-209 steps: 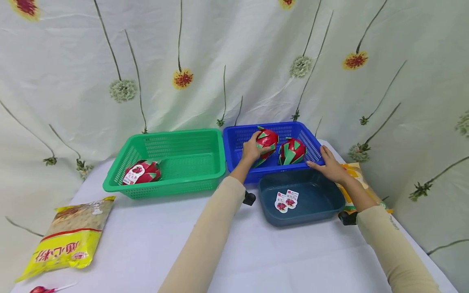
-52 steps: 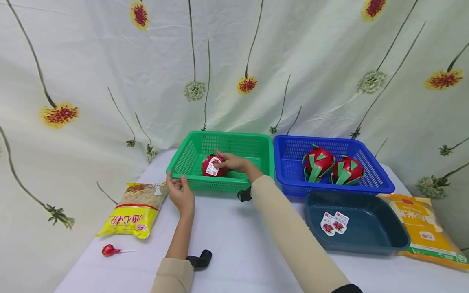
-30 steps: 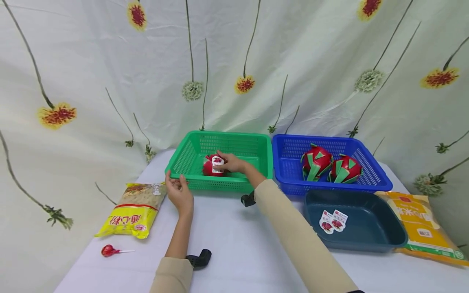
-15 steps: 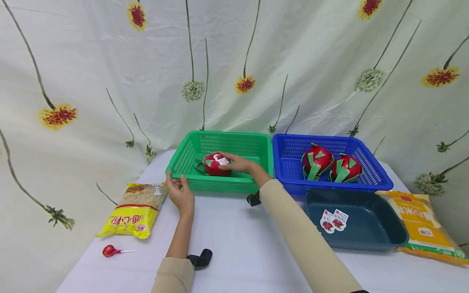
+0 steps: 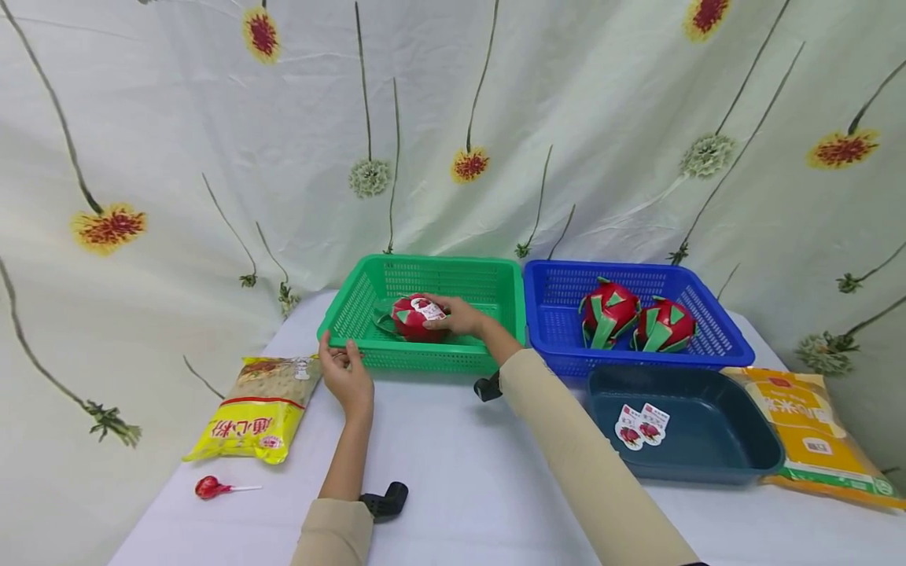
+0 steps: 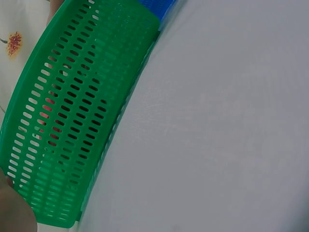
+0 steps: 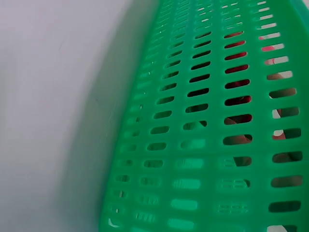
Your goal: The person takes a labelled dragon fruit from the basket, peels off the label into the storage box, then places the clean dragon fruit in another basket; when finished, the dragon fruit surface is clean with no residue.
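Observation:
Inside the green basket (image 5: pixel 467 358), my right hand (image 5: pixel 462 316) holds a red dragon fruit (image 5: pixel 412 324) with green leaf tips, its thumb and fingers about the right side. A white fruit-shaped label (image 5: pixel 428 307) lies on the fruit's upper right, partly under the fingers. My left hand (image 5: pixel 348 379) grips the basket's front left corner with curled fingers; part of that hand (image 6: pixel 17 212) shows in the left wrist view. In the right wrist view, the basket wall (image 7: pixel 212 116) hides most of the fruit and hand.
A blue basket (image 5: pixel 566 358) with two dragon fruits (image 5: pixel 610 313) stands to the right. Before it is a dark tray (image 5: pixel 708 464) holding two labels (image 5: pixel 640 427). An orange bag (image 5: pixel 814 440) lies far right, a yellow bag (image 5: pixel 255 417) and a lollipop (image 5: pixel 212 487) left.
Both hands have moved left from the blue basket to the green one. The labelled dragon fruit has turned in my right hand, its label now higher and further right.

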`<state>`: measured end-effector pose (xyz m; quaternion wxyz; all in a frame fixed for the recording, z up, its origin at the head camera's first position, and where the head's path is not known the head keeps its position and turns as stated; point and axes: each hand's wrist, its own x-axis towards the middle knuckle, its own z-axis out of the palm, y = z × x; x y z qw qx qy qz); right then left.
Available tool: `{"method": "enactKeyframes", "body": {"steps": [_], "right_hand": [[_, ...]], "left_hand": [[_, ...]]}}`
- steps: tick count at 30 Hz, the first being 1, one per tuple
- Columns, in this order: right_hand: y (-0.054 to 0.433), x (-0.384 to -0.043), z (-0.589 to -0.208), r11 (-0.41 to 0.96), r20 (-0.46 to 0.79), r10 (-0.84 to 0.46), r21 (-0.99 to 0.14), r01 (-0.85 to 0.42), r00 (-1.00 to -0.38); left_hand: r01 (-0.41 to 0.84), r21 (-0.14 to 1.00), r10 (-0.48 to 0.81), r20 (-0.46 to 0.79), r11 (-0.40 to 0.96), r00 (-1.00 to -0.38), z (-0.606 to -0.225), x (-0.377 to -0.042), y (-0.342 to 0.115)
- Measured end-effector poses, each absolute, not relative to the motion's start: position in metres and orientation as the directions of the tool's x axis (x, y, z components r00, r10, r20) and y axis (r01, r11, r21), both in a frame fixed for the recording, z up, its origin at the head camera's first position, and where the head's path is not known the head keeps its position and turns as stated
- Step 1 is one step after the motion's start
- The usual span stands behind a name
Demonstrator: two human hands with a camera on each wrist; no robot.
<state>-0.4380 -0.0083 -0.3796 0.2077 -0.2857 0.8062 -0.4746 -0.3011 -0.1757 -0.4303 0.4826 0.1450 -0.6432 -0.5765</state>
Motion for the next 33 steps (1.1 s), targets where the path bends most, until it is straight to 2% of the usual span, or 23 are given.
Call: {"method": "enactKeyframes", "body": {"steps": [11,17,24,26,29,33], "right_hand": [[0.0,-0.437,-0.375,0.456,0.001,-0.632,-0.808,-0.372,-0.775],[0.011,-0.433,-0.37,0.461,0.018,-0.625,-0.799,-0.387,-0.78],[0.037,-0.424,-0.359,0.282,-0.016,-0.585,-0.941,-0.186,-0.811],[0.043,-0.421,-0.353,0.23,0.001,-0.575,-0.96,-0.162,-0.818],[0.053,-0.413,-0.342,0.186,0.077,-0.56,-0.959,-0.216,-0.825],[0.068,-0.392,-0.324,0.235,0.255,-0.523,-0.874,-0.425,-0.813]], "left_hand": [[0.37,0.877,-0.738,0.464,0.305,-0.49,-0.43,-0.302,-0.175],[0.362,0.876,-0.742,0.468,0.318,-0.48,-0.431,-0.302,-0.175],[0.355,0.873,-0.741,0.476,0.334,-0.474,-0.434,-0.303,-0.175],[0.357,0.873,-0.74,0.476,0.333,-0.475,-0.434,-0.304,-0.176],[0.367,0.872,-0.741,0.475,0.324,-0.475,-0.434,-0.305,-0.176],[0.373,0.876,-0.747,0.463,0.306,-0.477,-0.433,-0.307,-0.176]]}}
